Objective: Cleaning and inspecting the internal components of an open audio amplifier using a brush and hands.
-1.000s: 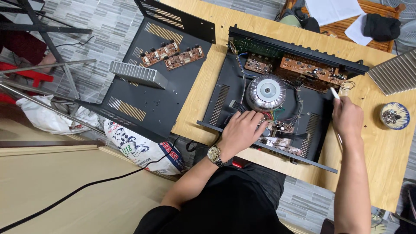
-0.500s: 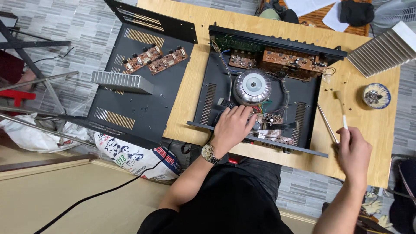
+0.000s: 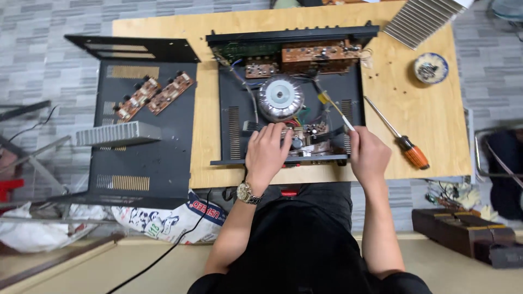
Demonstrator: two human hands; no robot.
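An open black amplifier chassis (image 3: 231, 130) lies on the wooden table (image 3: 436, 125), with a round silver transformer (image 3: 280, 98) in its middle and brown circuit boards (image 3: 321, 54) along its far side. My left hand (image 3: 268, 149), with a wristwatch, rests flat on the small board and wires at the chassis front, fingers spread. My right hand (image 3: 369, 155) is at the front right corner of the chassis. It grips a thin white stick-like tool (image 3: 336, 111) whose tip points up-left toward the wires beside the transformer.
An orange-handled screwdriver (image 3: 406, 146) lies on the table right of the chassis. A small bowl (image 3: 430, 68) and a ribbed heat sink (image 3: 422, 16) sit at the far right. At left, a black cover (image 3: 147, 163) carries two circuit boards (image 3: 155, 95) and another heat sink (image 3: 117, 133).
My right hand has come back from the table's right side to the front right corner of the chassis, the thin tool now pointing inward. My left hand stays on the chassis front.
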